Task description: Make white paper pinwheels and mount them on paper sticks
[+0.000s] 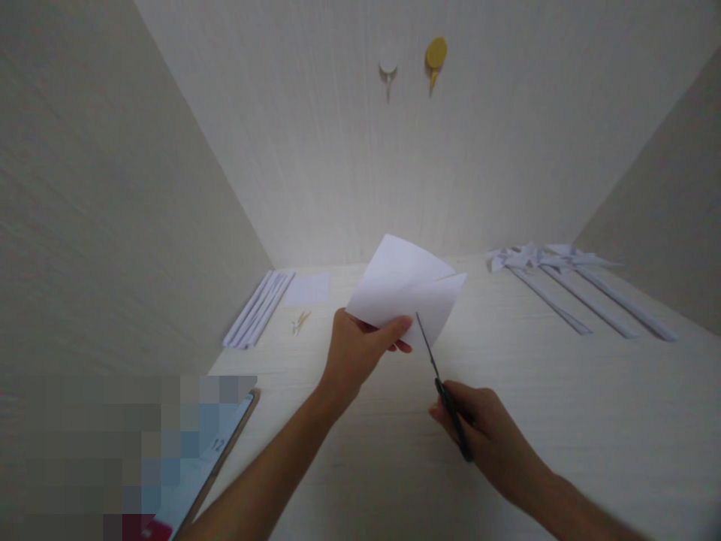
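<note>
My left hand [363,349] pinches a white sheet of paper [402,282] along its lower left edge, thumb on top and fingers beneath. The paper is held up above the table, with a slit running in from its right corner. My right hand [484,432] grips a pair of scissors [454,421] by the dark handles. Their blades point up and left, and they lie at the lower edge of the sheet, close to my left thumb. Whether the blades are parted is hard to make out.
Rolled white paper sticks [260,309] lie at the left, beside a flat paper square [307,290] and some small thin pieces [301,322]. Paper pinwheels [529,257] on sticks rest at the right. A tablet-like device [219,443] stands lower left. Two hooks, one yellow [435,54], are on the back wall.
</note>
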`<state>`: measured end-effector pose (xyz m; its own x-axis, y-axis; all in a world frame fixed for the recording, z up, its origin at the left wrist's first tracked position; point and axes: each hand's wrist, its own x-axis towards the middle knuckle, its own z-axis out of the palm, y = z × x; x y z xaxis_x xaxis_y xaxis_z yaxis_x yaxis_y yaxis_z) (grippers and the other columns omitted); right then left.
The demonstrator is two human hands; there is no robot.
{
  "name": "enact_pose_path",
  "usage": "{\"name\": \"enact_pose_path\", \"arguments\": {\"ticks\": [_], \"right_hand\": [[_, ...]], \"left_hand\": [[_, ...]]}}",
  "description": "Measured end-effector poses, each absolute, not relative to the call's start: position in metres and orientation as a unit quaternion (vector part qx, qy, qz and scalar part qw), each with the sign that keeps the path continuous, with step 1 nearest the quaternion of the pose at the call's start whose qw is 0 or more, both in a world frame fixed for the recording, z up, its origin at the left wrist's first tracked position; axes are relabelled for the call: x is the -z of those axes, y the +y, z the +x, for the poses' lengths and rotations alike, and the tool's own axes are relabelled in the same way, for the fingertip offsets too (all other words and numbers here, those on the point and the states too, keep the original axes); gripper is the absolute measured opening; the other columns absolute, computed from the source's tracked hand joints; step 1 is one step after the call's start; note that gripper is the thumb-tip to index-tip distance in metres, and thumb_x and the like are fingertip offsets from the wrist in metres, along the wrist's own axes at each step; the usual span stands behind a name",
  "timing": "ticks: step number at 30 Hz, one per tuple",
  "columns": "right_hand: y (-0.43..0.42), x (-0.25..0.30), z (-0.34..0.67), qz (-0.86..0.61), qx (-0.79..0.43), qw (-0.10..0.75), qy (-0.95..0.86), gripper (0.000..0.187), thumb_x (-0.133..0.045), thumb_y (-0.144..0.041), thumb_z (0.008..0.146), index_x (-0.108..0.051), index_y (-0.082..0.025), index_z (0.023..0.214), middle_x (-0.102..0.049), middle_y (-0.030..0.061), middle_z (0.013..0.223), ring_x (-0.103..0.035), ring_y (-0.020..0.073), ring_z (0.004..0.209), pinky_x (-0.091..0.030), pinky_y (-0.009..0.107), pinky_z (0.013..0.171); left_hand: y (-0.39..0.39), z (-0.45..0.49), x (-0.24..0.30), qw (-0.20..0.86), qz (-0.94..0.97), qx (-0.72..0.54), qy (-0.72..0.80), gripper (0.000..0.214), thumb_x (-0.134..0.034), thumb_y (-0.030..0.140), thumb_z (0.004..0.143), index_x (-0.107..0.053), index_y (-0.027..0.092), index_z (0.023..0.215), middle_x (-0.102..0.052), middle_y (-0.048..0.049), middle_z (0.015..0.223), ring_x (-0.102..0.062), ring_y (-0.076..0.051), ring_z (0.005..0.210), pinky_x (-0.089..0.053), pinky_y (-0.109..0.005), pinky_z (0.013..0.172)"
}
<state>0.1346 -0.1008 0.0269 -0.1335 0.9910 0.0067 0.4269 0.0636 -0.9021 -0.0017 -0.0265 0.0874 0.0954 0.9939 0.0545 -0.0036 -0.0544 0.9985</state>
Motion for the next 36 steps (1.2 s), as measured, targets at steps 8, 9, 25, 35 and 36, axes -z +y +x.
{"name": "enact_pose_path", "arguments": {"ticks": [8,9,25,35,36], "right_hand": [[-0.1008,-0.0284,0.1338,-0.561,-0.394,0.358,-0.634,0.028,-0.046,-0.038,0.074,-0.039,-0.018,0.055,-0.037,-0.004,0.048,-0.032,0.0081,0.046,-0.028,0.02,0.04],[-0.1008,-0.0281,0.1342,-0.562,-0.392,0.36,-0.633,0.028,-0.046,-0.038,0.074,-0.039,-0.018,0.055,-0.038,-0.004,0.048,-0.032,0.0082,0.046,-0.027,0.02,0.04],[-0.0993,-0.0292,0.1352,-0.563,-0.373,0.365,-0.641,0.03,-0.047,-0.039,0.074,-0.038,-0.018,0.054,-0.036,-0.0043,0.047,-0.031,0.0078,0.045,-0.026,0.021,0.04],[-0.1003,-0.0303,0.135,-0.558,-0.406,0.365,-0.625,0.031,-0.046,-0.041,0.073,-0.036,-0.019,0.055,-0.034,-0.0047,0.048,-0.03,0.008,0.046,-0.026,0.021,0.041],[-0.1002,-0.0303,0.1348,-0.557,-0.405,0.367,-0.625,0.031,-0.046,-0.041,0.074,-0.036,-0.019,0.055,-0.034,-0.0047,0.048,-0.029,0.008,0.046,-0.026,0.021,0.041]], "left_hand": [[-0.0291,-0.0008,-0.0874,0.515,0.549,-0.464,0.467,0.015,-0.069,0.022,0.054,-0.062,0.01,0.055,-0.06,-0.0025,0.045,-0.055,-0.012,0.039,-0.043,-0.02,0.039],[-0.0296,-0.0006,-0.0875,0.516,0.551,-0.461,0.466,0.015,-0.069,0.022,0.054,-0.062,0.01,0.055,-0.06,-0.0026,0.045,-0.055,-0.012,0.039,-0.043,-0.02,0.039],[-0.03,0.0008,-0.086,0.528,0.546,-0.462,0.459,0.016,-0.07,0.023,0.053,-0.06,0.01,0.054,-0.059,-0.0017,0.044,-0.055,-0.012,0.038,-0.043,-0.02,0.039],[-0.0307,0.0011,-0.0859,0.533,0.543,-0.466,0.451,0.013,-0.069,0.021,0.055,-0.06,0.011,0.053,-0.059,-0.001,0.043,-0.054,-0.011,0.038,-0.042,-0.019,0.039],[-0.031,0.0011,-0.086,0.534,0.543,-0.466,0.451,0.013,-0.069,0.021,0.055,-0.06,0.011,0.053,-0.059,-0.0011,0.043,-0.054,-0.011,0.038,-0.042,-0.019,0.039]]}}
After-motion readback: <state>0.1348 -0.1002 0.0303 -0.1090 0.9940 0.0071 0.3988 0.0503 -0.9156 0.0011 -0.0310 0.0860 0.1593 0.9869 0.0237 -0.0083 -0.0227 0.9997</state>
